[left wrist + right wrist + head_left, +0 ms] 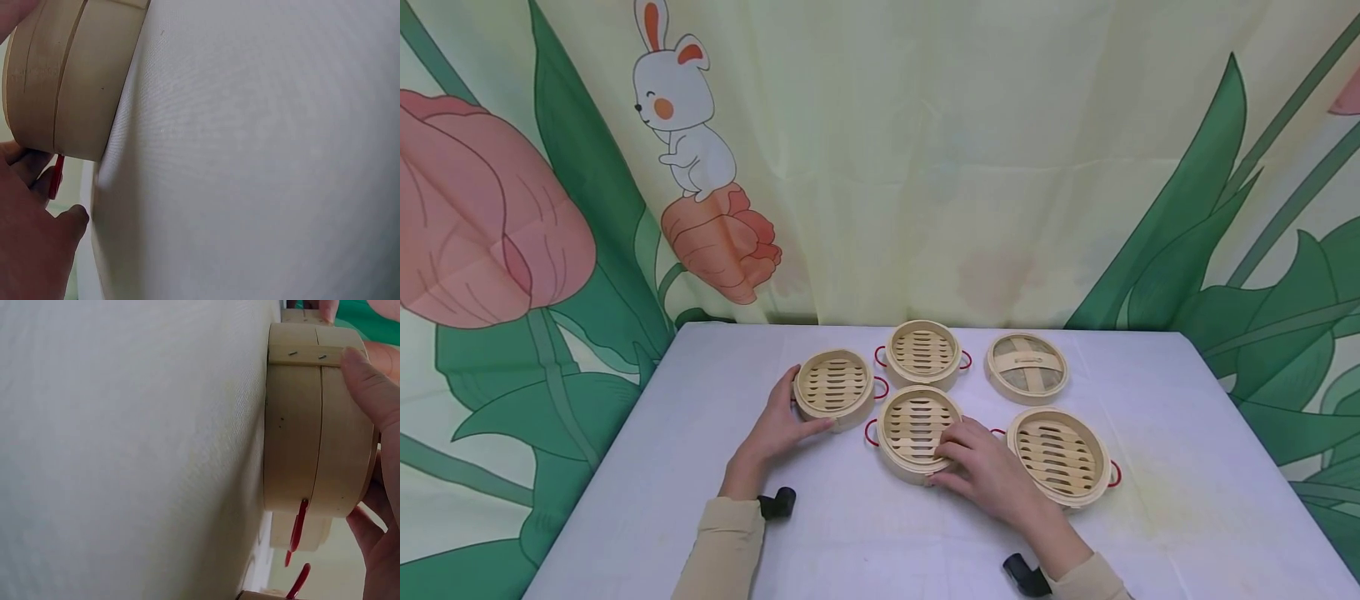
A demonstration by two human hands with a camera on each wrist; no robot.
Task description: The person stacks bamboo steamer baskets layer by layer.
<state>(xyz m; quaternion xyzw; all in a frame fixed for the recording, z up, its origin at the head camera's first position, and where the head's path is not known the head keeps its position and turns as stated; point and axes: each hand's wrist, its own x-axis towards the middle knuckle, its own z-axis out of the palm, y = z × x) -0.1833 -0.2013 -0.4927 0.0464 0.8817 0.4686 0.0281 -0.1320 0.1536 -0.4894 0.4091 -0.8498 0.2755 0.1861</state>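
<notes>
My left hand (777, 427) holds the round bamboo steamer basket (833, 383) at the left, thumb along its front and fingers round its left side. In the left wrist view, that basket's wooden wall (87, 81) and a red handle (56, 177) show beside the fingers. Just right of it, my right hand (988, 467) grips a second steamer basket (916, 427) by its right side. The right wrist view shows the thumb (369, 384) on this basket's wall (294, 437). Both baskets sit on the table with slatted bases visible; some fingers are hidden.
Another steamer basket (922, 352) with red handles stands behind the middle one. To the right are a further basket (1058, 454) and, behind it, a woven bamboo lid (1027, 368). A white cloth covers the table (865, 542); a printed curtain (940, 167) hangs behind.
</notes>
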